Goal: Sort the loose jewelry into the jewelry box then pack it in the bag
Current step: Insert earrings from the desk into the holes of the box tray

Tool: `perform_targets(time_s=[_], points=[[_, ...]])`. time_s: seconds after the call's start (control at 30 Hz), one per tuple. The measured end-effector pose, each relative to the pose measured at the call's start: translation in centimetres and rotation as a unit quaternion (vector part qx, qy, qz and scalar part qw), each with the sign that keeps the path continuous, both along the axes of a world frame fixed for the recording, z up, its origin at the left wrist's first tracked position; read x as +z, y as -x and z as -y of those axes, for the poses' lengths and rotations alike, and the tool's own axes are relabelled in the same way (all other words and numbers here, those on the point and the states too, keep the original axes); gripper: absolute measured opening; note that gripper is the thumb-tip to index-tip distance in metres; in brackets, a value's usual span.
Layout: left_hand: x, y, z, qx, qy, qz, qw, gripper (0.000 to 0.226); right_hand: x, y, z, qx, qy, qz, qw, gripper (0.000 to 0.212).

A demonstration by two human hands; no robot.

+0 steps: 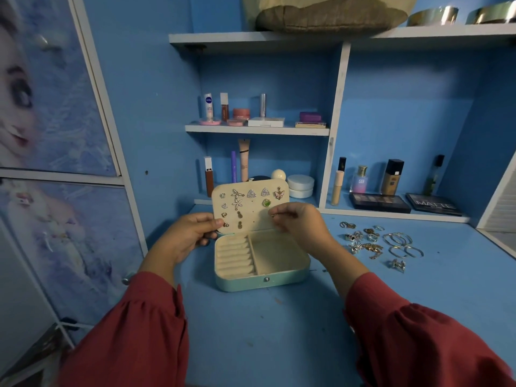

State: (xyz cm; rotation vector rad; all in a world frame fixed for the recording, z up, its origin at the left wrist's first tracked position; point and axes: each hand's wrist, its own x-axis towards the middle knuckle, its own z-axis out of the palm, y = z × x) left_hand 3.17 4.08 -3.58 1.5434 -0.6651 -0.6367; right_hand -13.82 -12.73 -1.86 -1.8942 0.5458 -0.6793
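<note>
A teal jewelry box (262, 280) stands open on the blue desk, its cream ring rolls and side compartment bare. Several stud earrings are pinned on the raised lid panel (251, 208). My left hand (190, 236) holds the lid's left edge, thumb on the panel. My right hand (298, 222) pinches a small earring (274, 215) against the lid's right side. Loose jewelry (374, 241), rings, hoops and charms, lies on the desk to the right of the box. A brown-grey bag (329, 18) rests on the top shelf.
Shelves behind the box carry cosmetics: tubes, jars (301, 185), bottles (392, 177) and two dark palettes (379, 203). Metal bowls (432, 15) sit on the top shelf at right. A cabinet with printed doors (55, 135) stands at left.
</note>
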Motion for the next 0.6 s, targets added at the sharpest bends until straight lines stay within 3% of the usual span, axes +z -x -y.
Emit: perform_targets(time_s=[0.07,0.23,0.37,0.6], points=[[0.0,0.0,0.0,-0.002,-0.003,0.001,1.000,0.010,0.1,-0.1,-0.4,-0.003,0.032,-0.009,0.999,0.019],[-0.1,-0.1,0.0,-0.002,-0.001,0.001,1.000,0.010,0.7,-0.4,-1.1,-0.020,-0.010,0.027,0.999,0.026],[-0.1,-0.2,-0.1,-0.004,0.003,-0.003,1.000,0.012,0.5,-0.8,-1.4,-0.034,0.010,0.027,0.999,0.041],[-0.1,-0.1,-0.1,-0.006,0.004,-0.002,1.000,0.009,0.5,-1.1,-1.7,-0.044,0.010,0.024,0.999,0.030]])
